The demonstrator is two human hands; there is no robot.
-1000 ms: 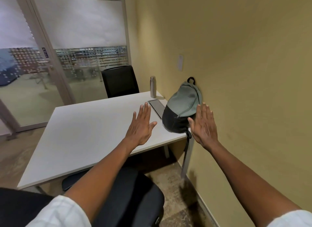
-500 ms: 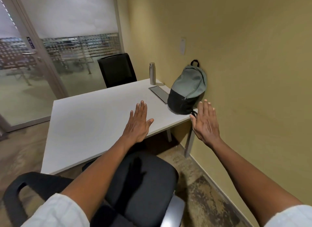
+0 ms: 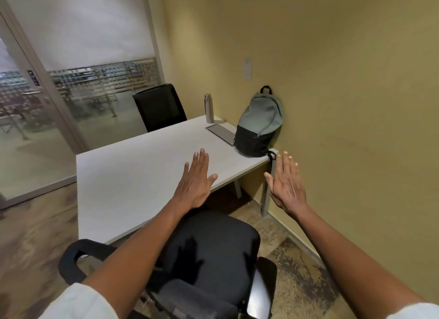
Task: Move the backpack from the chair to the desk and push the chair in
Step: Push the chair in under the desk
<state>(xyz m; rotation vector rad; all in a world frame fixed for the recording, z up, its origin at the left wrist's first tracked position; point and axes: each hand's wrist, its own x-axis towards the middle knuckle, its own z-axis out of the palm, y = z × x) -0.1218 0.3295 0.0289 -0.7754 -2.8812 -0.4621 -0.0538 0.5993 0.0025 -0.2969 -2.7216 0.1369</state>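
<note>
We see only part of the near chair (image 3: 213,245): the left forearm (image 3: 133,254) crosses its seat, the bottom edge cuts off its back, and its base is out of sight; the far chair (image 3: 159,106) shows just its backrest above the desk (image 3: 133,176); the backpack (image 3: 260,124) covers one corner of the flat grey panel (image 3: 221,131) beside it; the room behind the glass wall (image 3: 78,88) is a blur; the door sign (image 3: 32,77) is too small to read with certainty.

The grey-green and black backpack (image 3: 260,124) stands upright on the white surface (image 3: 142,176), at its far corner against the wall. The black chair (image 3: 213,254) sits pulled out from the near edge.
</note>
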